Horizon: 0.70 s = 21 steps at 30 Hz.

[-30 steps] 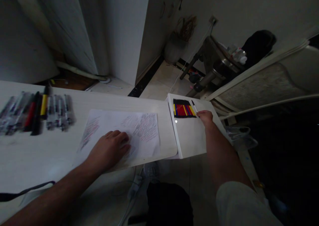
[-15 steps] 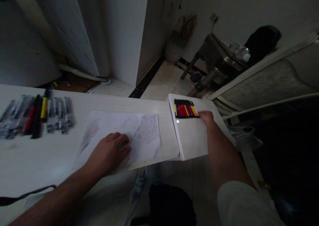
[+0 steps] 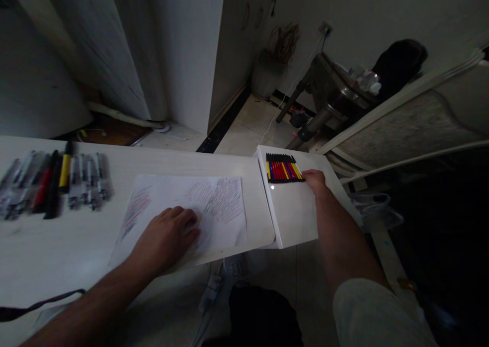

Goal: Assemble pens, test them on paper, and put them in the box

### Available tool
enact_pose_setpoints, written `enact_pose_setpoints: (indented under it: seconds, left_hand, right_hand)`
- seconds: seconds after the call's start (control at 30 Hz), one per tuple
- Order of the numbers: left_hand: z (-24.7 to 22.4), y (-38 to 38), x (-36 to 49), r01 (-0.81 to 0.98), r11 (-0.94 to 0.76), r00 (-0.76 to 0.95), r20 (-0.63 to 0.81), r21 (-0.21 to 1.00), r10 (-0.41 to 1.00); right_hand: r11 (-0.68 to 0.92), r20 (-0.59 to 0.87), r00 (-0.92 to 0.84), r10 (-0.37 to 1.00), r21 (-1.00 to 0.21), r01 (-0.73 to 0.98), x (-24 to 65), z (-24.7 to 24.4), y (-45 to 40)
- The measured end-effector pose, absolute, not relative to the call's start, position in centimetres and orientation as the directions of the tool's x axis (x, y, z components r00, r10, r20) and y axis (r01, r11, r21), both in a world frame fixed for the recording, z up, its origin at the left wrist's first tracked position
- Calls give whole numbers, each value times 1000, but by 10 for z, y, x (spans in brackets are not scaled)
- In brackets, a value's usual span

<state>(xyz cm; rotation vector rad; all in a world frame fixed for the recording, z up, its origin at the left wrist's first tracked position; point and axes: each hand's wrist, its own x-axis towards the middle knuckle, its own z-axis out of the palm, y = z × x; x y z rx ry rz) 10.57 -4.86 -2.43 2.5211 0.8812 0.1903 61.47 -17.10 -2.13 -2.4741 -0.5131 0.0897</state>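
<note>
My left hand (image 3: 170, 235) rests on a sheet of handwritten paper (image 3: 225, 232), fingers loosely curled and thumb apart, with nothing visible in it. To the right, my right hand (image 3: 315, 179) is at the right end of a row of markers (image 3: 281, 170) with black caps and red, yellow and blue bodies. Its fingers are pressed together by the last marker; whether they grip one is hidden. The row lies side by side on a white glossy box-like surface (image 3: 294, 209).
Clear pens (image 3: 87, 179), a red marker (image 3: 43, 189), a black marker (image 3: 54, 189) and a yellow marker (image 3: 65, 168) lie blurred on the white table (image 3: 126, 158) at left. A pale-framed chair (image 3: 405, 120) stands at right. Behind are a dark metal stand (image 3: 328, 89) and a planter (image 3: 267, 74).
The view has shifted slightly, so the pens at left appear a little lower and further left. Both hands keep their places on the paper and by the marker row.
</note>
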Motion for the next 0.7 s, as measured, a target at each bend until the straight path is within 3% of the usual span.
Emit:
enact_pose_setpoints:
  seconds: [0.7]
  left_hand:
    - [-26, -52, 104, 557, -693, 780, 0, 458, 626]
  right_hand:
    - [-740, 126, 882, 454, -498, 452, 615, -24, -174]
